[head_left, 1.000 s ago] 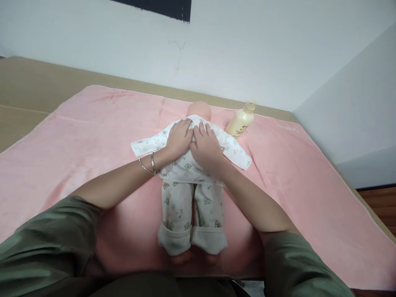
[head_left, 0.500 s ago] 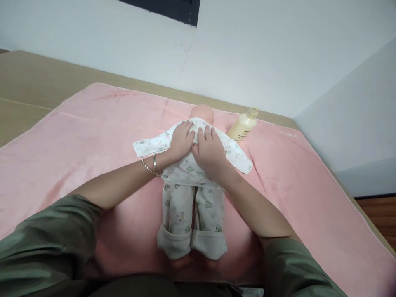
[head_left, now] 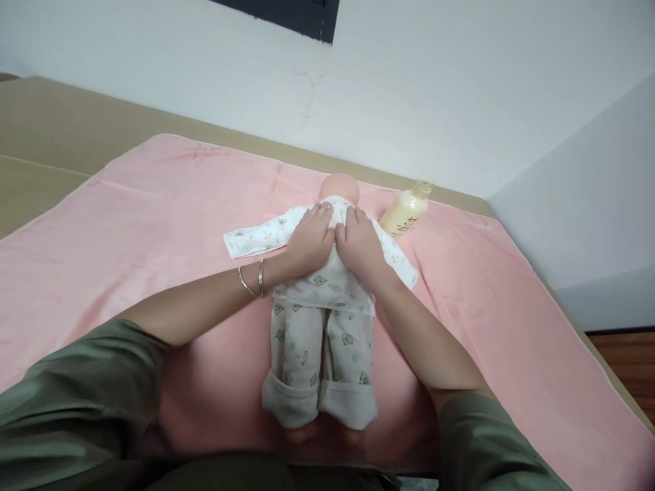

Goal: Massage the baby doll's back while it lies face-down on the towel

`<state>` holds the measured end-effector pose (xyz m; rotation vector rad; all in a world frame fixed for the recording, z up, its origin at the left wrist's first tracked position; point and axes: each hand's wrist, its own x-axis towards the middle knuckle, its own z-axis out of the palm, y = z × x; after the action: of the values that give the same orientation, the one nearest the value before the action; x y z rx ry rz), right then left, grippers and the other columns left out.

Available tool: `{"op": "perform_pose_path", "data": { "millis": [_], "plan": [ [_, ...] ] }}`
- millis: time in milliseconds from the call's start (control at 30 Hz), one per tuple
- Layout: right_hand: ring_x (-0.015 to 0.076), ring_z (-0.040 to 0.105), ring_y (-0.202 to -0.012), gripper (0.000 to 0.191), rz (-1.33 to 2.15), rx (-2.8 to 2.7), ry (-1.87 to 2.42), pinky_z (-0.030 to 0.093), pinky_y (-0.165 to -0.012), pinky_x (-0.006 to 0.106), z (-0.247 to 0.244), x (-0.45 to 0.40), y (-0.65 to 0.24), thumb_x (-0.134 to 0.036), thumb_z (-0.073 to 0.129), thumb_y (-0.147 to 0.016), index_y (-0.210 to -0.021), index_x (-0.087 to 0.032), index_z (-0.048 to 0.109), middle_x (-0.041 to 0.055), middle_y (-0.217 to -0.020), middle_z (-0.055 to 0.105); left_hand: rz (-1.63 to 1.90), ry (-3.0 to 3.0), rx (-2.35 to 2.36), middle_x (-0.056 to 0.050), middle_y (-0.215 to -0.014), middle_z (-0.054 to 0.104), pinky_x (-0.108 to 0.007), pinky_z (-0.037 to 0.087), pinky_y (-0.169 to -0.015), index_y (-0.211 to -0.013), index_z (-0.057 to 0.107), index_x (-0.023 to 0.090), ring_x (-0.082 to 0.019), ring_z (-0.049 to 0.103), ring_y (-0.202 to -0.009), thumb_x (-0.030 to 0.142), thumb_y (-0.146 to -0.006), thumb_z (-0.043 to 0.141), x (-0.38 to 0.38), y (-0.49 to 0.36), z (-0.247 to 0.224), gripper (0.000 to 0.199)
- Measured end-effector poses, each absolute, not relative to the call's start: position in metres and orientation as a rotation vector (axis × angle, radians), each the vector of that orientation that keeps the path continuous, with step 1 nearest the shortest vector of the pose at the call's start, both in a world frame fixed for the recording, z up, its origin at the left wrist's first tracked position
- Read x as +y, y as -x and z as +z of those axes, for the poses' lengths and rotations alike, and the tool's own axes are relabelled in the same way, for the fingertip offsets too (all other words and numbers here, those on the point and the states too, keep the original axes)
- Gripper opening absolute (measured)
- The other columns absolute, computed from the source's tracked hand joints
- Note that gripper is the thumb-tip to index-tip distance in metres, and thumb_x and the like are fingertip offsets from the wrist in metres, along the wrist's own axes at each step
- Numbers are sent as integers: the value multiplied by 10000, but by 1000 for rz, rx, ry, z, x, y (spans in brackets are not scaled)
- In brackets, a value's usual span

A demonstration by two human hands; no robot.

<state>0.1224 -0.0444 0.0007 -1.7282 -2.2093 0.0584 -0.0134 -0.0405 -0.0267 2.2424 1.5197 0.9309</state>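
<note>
A doll (head_left: 327, 290) in a white printed top and trousers with turned-up cuffs lies on a pink blanket (head_left: 512, 327), its head away from me and its sleeves spread. My left hand (head_left: 311, 239) rests flat on the left side of its upper body, fingers pointing at the head. Flat on the right side lies my right hand (head_left: 359, 244), its thumb close to the left hand. Neither hand holds anything. The face of the doll does not show.
A pale yellow pump bottle (head_left: 405, 213) lies tilted on the blanket, right of the doll's head. Behind the blanket runs the tan surface (head_left: 92, 116) along a white wall. A dark frame (head_left: 307, 17) is at the top.
Both hands have shifted slightly on the doll's upper body, my left one a little to the right, and their fingertips are somewhat farther apart. The view has moved slightly.
</note>
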Motion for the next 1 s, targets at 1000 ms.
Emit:
{"op": "perform_pose_path", "data": {
  "millis": [1000],
  "plan": [
    [345,261,-1557,625,265,-2174,1632,257,-1275,566,-5,-30,-128,-332,324,-994,-1528,-11,373,206,-1641,326,966,-2266,1651,-152,-1335,632,-469,396,-1171,-1295,575,111,-300,552,-1260,290,-961,326,-22,18,-25,454]
  ]
}}
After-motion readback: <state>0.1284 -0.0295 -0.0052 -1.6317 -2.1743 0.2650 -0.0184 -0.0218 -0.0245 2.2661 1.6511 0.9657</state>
